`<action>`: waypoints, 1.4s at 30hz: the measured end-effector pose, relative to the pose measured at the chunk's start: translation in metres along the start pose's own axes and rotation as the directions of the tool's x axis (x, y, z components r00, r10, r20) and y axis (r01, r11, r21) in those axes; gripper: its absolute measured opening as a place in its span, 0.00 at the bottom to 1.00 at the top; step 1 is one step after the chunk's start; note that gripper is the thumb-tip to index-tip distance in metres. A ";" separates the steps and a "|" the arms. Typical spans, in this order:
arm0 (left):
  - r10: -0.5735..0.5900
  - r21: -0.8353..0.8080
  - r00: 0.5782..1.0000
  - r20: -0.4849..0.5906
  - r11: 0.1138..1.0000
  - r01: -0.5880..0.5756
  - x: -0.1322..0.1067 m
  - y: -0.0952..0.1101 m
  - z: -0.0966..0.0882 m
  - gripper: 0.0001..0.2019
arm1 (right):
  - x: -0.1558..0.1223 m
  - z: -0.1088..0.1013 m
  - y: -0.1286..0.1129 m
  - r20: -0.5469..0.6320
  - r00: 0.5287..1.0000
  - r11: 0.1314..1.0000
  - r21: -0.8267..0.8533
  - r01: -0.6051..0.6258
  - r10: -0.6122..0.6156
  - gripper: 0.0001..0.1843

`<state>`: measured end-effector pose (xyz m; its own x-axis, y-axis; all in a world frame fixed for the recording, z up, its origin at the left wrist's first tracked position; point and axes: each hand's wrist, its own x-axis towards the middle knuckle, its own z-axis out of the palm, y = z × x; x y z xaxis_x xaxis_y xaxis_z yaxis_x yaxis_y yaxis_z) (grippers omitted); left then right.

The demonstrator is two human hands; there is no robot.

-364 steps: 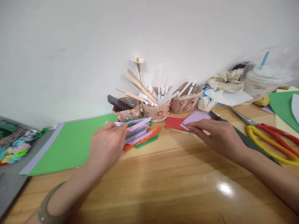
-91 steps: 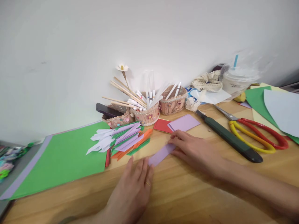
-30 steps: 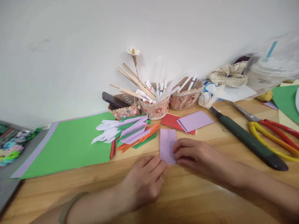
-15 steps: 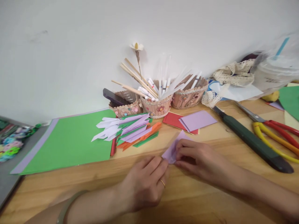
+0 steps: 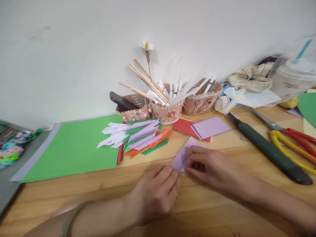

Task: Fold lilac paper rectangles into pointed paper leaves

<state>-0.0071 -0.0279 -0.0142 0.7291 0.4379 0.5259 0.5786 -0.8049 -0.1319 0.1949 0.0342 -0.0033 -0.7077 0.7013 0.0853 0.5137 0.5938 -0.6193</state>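
A small piece of purple paper with creases lies between my hands on the wooden table, its top corner pointing away from me. My right hand pinches its right side with curled fingers and thumb. The fingertips of my left hand are closed at its lower left corner; the thumb is hidden under the hand. Just beyond are purple paper rectangles lying on red paper. To the left lies a pile of folded paper strips in white, purple, green and orange.
Green paper sheets lie at left. Decorated baskets with markers and sticks stand by the wall. On the right are a dark green-handled tool, scissors, lace ribbon and a plastic cup.
The camera view has shifted slightly. The purple paper lies a little flatter between my fingers; both hands keep nearly the same place on it.
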 end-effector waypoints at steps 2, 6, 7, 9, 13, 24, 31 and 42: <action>-0.023 -0.027 0.999 0.026 0.999 0.024 0.002 0.000 0.000 0.15 | 0.001 0.000 0.000 -0.005 1.000 1.000 -0.011 -0.015 0.015 0.08; -0.047 -0.035 0.992 0.118 0.998 0.052 0.000 0.000 0.003 0.14 | 0.003 0.001 0.001 -0.011 0.999 0.999 -0.002 -0.049 0.049 0.08; -0.050 -0.030 0.990 0.133 0.998 0.055 -0.001 0.001 0.003 0.13 | 0.004 0.001 0.001 -0.011 0.998 0.998 0.005 -0.057 0.057 0.08; -0.057 -0.021 0.988 0.142 0.998 0.061 -0.002 0.001 0.005 0.12 | 0.004 0.001 0.001 -0.002 0.998 0.998 0.018 -0.065 0.065 0.08; -0.073 -0.025 0.988 0.133 0.997 0.077 -0.001 0.002 0.006 0.12 | 0.004 0.000 0.001 0.007 0.997 0.997 0.025 -0.071 0.070 0.08; -0.191 -0.052 0.960 0.202 0.977 0.205 -0.007 0.006 0.016 0.09 | 0.001 0.001 0.003 0.009 1.000 0.999 -0.034 -0.017 0.018 0.05; -0.222 -0.048 0.953 0.208 0.970 0.237 -0.010 0.004 0.018 0.08 | -0.004 -0.013 0.003 0.119 0.969 0.947 -0.216 0.238 -0.217 0.13; -0.260 -0.068 0.936 0.237 0.957 0.283 -0.011 -0.004 0.017 0.09 | -0.007 -0.034 0.003 0.331 0.901 0.915 -0.192 0.354 -0.279 0.13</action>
<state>-0.0116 -0.0229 -0.0338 0.6190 0.7140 0.3271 0.7350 -0.6734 0.0792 0.2180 0.0453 0.0209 -0.9420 0.3355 -0.0089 0.3126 0.8674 -0.3871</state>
